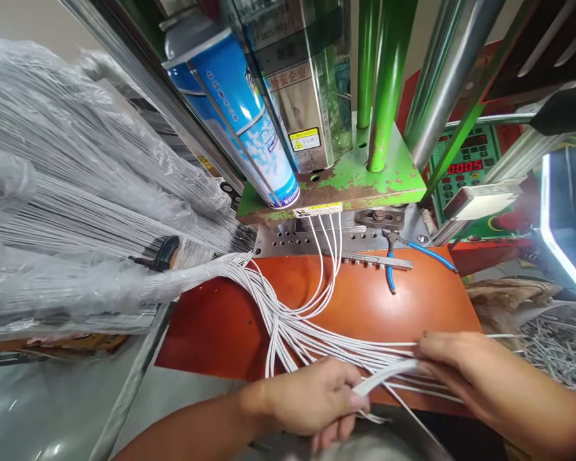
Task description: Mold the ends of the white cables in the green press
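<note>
Orange work board (413, 307), white wires (307, 333) across it, blue-handled pliers (390, 272), steel strip (377, 260)

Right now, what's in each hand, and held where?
The left hand and right hand both grip the white wire bundle, around the flattened stretch running between them.

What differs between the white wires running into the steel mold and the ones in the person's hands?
The white wires at the steel mold are only a few strands, arching in separate loops; the white wires in the hands are many, fanned flat across the orange board. No hand touches the former, while the latter are gripped by the left hand and right hand. Both are thin, white, round-sheathed cable.
</note>
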A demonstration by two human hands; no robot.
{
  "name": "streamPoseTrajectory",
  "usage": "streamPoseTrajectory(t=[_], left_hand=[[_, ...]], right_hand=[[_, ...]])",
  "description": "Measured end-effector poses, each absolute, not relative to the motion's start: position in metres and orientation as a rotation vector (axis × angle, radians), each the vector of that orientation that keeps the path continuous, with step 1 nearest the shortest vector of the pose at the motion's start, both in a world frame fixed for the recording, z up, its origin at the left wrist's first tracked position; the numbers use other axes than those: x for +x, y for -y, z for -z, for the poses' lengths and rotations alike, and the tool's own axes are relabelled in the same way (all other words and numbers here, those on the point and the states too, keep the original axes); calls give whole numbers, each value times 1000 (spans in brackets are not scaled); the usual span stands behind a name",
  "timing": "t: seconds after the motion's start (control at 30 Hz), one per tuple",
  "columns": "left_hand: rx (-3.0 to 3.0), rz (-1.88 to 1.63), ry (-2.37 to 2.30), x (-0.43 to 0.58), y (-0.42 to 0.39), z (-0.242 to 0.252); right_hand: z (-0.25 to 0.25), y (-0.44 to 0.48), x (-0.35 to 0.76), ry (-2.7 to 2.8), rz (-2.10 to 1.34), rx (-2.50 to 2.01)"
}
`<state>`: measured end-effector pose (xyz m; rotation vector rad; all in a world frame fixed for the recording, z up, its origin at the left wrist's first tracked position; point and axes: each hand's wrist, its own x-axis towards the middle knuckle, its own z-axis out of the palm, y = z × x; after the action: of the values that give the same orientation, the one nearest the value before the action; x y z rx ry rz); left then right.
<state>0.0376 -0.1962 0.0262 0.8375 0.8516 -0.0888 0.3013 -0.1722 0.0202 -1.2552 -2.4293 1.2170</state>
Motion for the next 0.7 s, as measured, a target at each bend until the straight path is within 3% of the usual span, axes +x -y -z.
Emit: streamPoseTrajectory(t=[0.07, 0.13, 0.33, 0.5, 0.7], left_hand=[[740, -30, -761, 50, 193, -20], [719, -128, -715, 66, 184, -19], [747, -455, -854, 92, 133, -19], [798, -606, -982, 73, 108, -4], [894, -656, -1063, 65, 115, 7]], right_hand=[[-26, 158, 298, 2352, -1482, -1181], [-28, 147, 292, 2159, -1529, -1242], [-12, 121, 279, 1870, -1016, -1274], [14, 86, 286, 2015, -319, -1409], [22, 111, 293, 2158, -213, -1427]])
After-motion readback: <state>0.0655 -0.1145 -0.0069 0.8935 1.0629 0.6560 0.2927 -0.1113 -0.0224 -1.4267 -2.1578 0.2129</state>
